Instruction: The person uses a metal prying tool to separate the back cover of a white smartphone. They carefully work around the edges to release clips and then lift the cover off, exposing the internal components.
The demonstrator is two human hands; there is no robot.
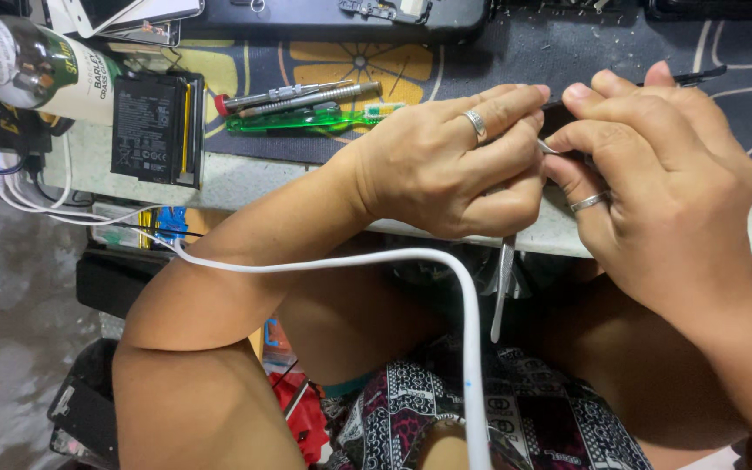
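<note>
The worktable [245, 178] runs across the upper half of the view, its pale front edge slanting down toward the right, and a dark patterned mat [498, 61] covers most of its top. Both hands work right at that front edge, partly over the person's lap, with open room below them and bare mat behind them. A white cable [367, 259] loops from the left side across the left forearm and drops down the middle of the view. The left hand [446, 165], wearing a ring, is closed with fingers curled, and metal tweezers [504, 283] hang down from under it past the table edge; how they are held is hidden. The right hand [663, 174], also ringed, is closed and pinches a thin dark strip [698, 77], whose end sticks out past the fingertips to the upper right; the part between the two hands is mostly covered by fingers. Well to the left lie a black flat battery [148, 129], a green-handled tool [306, 117] and a metal screwdriver [306, 96].
</note>
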